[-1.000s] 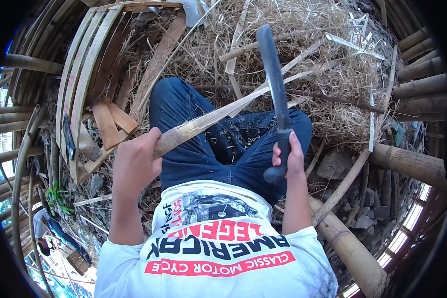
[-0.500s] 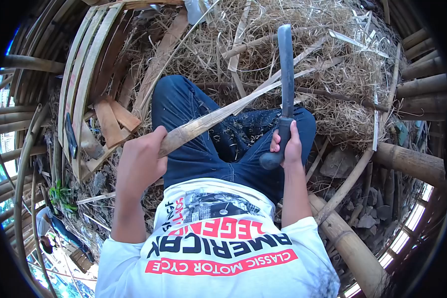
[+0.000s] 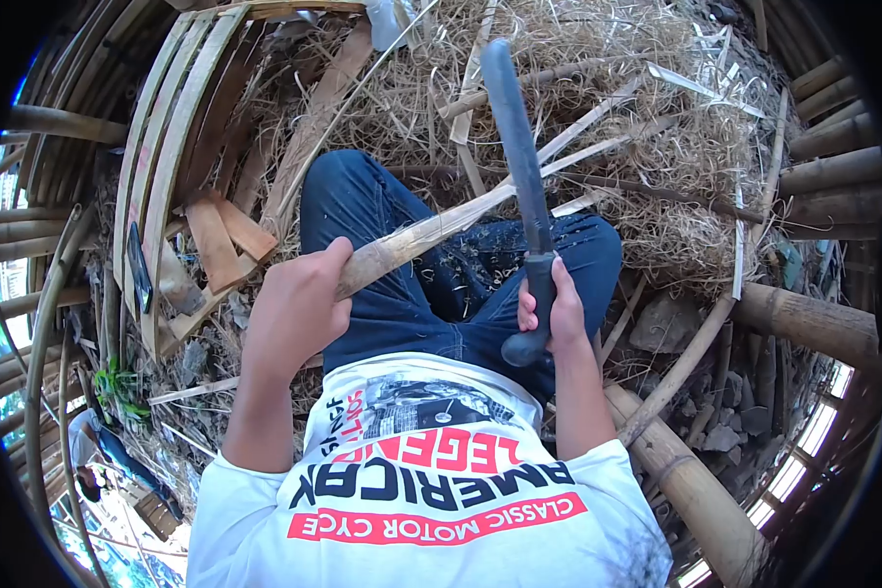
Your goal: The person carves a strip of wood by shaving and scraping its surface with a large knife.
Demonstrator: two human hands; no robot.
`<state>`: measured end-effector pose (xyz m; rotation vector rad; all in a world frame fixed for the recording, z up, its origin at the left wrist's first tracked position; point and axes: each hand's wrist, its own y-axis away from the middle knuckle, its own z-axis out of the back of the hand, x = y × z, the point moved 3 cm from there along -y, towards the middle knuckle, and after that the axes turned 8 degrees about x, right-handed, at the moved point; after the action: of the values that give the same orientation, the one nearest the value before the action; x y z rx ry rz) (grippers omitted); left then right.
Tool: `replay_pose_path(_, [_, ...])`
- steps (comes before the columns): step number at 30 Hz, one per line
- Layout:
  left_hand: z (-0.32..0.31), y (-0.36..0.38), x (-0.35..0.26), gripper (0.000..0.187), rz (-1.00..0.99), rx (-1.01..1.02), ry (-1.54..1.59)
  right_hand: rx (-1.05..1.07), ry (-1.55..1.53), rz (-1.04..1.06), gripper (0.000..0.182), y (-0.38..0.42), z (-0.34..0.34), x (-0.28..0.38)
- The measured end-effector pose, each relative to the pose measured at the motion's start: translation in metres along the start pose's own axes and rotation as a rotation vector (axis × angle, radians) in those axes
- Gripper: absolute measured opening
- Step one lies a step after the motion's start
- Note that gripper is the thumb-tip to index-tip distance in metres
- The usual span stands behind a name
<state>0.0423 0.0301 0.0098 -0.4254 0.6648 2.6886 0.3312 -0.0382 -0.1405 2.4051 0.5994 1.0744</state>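
Observation:
My left hand is closed around the near end of a split bamboo piece. The piece slants up to the right across my lap, and its far part is split into pale strips. In my right hand is the dark handle of a machete, with the fingers wrapped round it. The blade points up and slightly left, and overlaps the split part of the bamboo in this view. Both knees of my jeans are bent, with shavings scattered over the lap.
Curly bamboo shavings heap up in front. A slatted wooden crate and short wood blocks lie at the left. Thick bamboo poles and stones are at the right. Another person is beyond the lower left poles.
The machete has tilted left and its handle has come closer to me, so the blade now crosses the bamboo. My left hand and the bamboo have shifted slightly right.

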Motion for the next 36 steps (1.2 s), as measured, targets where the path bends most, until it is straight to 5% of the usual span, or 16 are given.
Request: replay_pose_path(36, [-0.011,-0.005,0.001,0.03,0.047,0.045,0.089,0.01,0.035,0.017,0.05,0.002,0.003,-0.01])
